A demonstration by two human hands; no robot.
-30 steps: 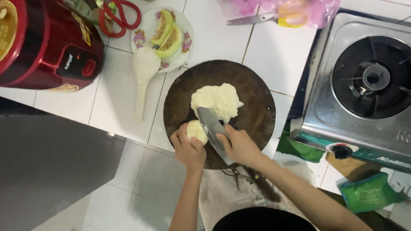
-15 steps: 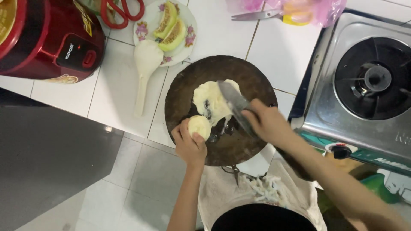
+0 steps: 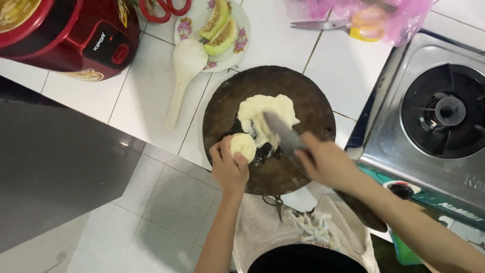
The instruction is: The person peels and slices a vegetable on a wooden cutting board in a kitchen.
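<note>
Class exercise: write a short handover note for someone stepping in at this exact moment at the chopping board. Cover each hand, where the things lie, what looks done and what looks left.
Left hand: grip closed on a pale round piece at the near edge of the round dark board.
Right hand: grip closed on the knife, blade over the pale pile; hand blurred.
Around: white paddle and plate of melon slices beyond the board, red cooker far left, gas stove right.
Done: a heap of pale cut material on the board.
Left: the piece in the left hand looks uncut.
</note>
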